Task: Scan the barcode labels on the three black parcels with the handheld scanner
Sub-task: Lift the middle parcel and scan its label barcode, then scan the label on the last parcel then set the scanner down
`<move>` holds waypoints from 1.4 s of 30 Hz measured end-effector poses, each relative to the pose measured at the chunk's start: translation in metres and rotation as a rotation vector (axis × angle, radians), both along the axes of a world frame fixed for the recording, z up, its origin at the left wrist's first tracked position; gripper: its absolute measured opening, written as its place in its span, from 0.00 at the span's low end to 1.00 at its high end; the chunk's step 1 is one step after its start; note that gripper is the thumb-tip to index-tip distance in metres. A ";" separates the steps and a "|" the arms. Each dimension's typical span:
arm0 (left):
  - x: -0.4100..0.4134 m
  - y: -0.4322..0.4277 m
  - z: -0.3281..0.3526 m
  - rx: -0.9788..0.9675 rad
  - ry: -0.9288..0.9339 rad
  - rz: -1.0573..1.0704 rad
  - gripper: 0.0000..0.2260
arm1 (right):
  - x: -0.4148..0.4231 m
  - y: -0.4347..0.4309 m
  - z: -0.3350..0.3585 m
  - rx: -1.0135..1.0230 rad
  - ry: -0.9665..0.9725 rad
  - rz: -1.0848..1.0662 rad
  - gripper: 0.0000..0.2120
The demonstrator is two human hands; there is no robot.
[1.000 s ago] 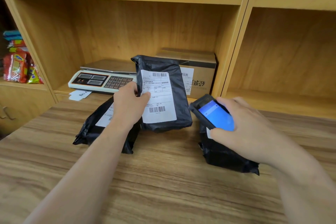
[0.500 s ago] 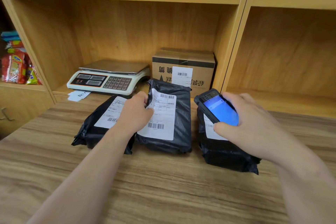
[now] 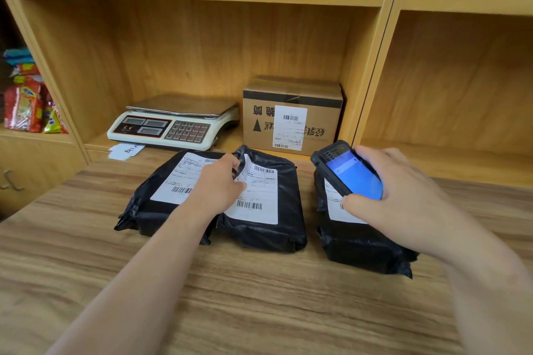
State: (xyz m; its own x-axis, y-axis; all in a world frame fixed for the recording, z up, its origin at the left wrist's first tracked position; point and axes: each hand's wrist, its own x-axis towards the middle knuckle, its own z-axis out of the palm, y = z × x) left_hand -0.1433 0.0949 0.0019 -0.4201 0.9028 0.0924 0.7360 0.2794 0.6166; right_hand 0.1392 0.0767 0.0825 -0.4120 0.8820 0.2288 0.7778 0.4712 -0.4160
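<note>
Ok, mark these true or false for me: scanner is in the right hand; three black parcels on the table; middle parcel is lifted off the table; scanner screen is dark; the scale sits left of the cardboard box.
1. The right hand holds the scanner: true.
2. Three black parcels lie on the table: true.
3. The middle parcel is lifted: false, it lies flat under the left hand.
4. Screen dark: false, it glows blue.
5. The scale sits left of the cardboard box: true.
</note>
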 end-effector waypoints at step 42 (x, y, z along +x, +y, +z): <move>0.100 0.014 0.004 0.071 -0.207 -0.319 0.16 | 0.044 0.000 0.022 0.019 0.126 -0.034 0.18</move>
